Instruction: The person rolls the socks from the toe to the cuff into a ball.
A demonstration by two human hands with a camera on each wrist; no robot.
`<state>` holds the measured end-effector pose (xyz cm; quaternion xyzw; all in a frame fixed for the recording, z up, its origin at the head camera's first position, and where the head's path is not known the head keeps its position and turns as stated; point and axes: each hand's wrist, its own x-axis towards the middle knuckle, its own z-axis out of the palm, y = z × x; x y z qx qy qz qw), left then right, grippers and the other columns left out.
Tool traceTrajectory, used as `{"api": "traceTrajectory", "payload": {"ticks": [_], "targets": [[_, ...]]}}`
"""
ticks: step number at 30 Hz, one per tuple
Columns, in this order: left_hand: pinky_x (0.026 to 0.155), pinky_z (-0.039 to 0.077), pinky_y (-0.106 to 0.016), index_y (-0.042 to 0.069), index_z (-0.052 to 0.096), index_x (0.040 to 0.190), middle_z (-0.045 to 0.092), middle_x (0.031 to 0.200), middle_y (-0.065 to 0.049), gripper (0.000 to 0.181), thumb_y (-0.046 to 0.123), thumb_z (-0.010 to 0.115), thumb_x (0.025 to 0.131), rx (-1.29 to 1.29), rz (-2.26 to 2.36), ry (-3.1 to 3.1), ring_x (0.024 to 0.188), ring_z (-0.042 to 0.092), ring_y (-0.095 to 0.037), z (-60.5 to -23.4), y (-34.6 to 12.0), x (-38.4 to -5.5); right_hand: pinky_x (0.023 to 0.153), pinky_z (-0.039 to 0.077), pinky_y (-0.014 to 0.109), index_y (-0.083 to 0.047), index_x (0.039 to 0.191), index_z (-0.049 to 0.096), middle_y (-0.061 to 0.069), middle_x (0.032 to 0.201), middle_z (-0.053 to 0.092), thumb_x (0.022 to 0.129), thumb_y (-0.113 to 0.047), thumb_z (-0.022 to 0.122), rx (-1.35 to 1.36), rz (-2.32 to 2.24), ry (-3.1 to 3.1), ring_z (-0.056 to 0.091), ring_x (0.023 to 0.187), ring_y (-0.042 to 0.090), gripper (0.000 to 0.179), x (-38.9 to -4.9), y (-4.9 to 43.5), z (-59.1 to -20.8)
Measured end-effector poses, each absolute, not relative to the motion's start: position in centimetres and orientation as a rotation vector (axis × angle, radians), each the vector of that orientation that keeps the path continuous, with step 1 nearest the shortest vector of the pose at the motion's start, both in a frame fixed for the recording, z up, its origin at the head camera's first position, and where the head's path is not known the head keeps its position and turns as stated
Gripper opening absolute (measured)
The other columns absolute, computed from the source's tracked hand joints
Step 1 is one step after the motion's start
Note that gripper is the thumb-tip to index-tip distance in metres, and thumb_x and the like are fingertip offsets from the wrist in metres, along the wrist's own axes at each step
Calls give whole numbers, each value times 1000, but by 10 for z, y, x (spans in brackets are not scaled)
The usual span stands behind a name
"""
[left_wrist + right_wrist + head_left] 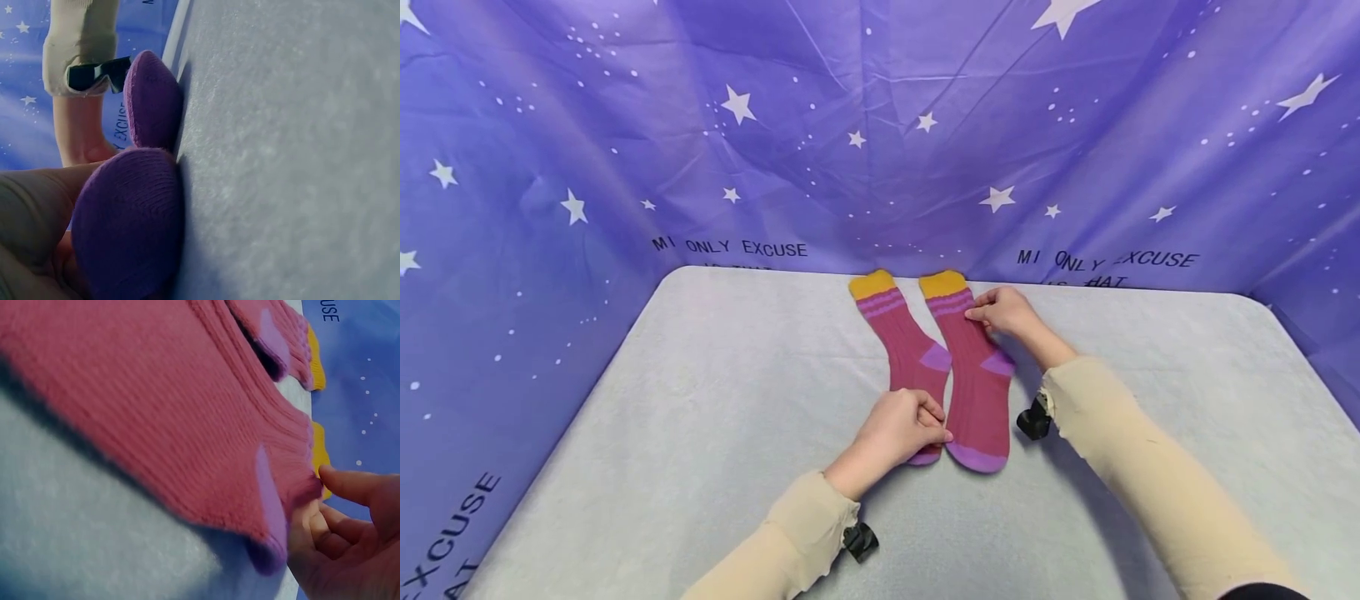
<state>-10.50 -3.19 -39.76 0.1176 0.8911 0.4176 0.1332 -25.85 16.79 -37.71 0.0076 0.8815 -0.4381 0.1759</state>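
Two maroon socks with purple heels and toes and mustard cuffs lie side by side, cuffs at the far table edge. My left hand point(897, 429) reaches across the toe end of the left sock point(902, 342), partly covering it, and its fingertips pinch the near left edge of the right sock point(977, 400). On the right sock's other side, my right hand point(1011, 315) pinches the edge just below the striped cuff. In the right wrist view, thumb and fingers grip a fold of that sock point(156, 412). Both purple toes show in the left wrist view, the left sock's toe point(131, 219) nearer.
The socks lie on a light grey cloth-covered table point(700, 400). A purple curtain point(865, 167) with white stars and black lettering hangs behind and at the sides. Black wrist mounts point(1034, 419) sit by both beige sleeves.
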Motion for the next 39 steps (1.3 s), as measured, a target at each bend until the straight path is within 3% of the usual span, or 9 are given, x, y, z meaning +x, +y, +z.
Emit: {"api": "traceTrajectory", "payload": {"ticks": [5,12,17,22,25,33,39], "targets": [[64,51,-17,8,72,88,76,73,0,12,12,80,81,328,1252,2561,62,67,-2,-402,-29,-105,52,43,16,12,121,59,-6,67,51,95,-8,62,61,-1283,2512,46,58,2,33,-258,165,-379],[67,52,-17,5,73,98,76,77,0,18,11,79,82,330,1344,2491,66,69,-3,-398,-33,-104,55,50,18,10,116,54,-9,67,55,95,-4,60,95,-1517,2424,51,61,1,26,-249,165,-367],[67,53,-16,1,72,102,76,80,-5,22,10,77,83,292,1486,2337,67,67,-2,-393,-41,-102,60,54,16,7,113,52,-14,70,59,95,-4,59,63,-1714,2336,57,63,-2,22,-243,163,-354],[68,60,-24,-5,71,106,74,86,-12,23,5,73,85,215,1651,2128,69,64,-3,-390,-54,-99,66,55,16,-3,111,50,-17,76,66,97,-4,56,11,-1860,2175,64,71,-1,15,-241,156,-342],[72,62,-28,-9,69,108,73,89,-13,24,4,69,88,221,1719,2046,71,64,-3,-389,-64,-97,65,55,16,-5,115,50,-17,79,68,98,-2,54,-23,-1899,2085,65,73,0,18,-245,146,-339],[78,61,-28,-16,59,111,59,83,1,24,-1,59,92,203,1827,1911,74,63,-4,-393,-92,-96,67,51,15,5,139,41,-15,85,62,99,2,50,-65,-1864,2025,61,74,-2,42,-264,102,-349],[77,61,-24,-15,55,108,55,83,1,19,-3,54,93,171,1858,1859,78,61,-5,-397,-102,-96,60,47,16,6,136,45,-13,79,63,99,3,50,-73,-1829,1955,57,67,0,38,-277,72,-360]]}}
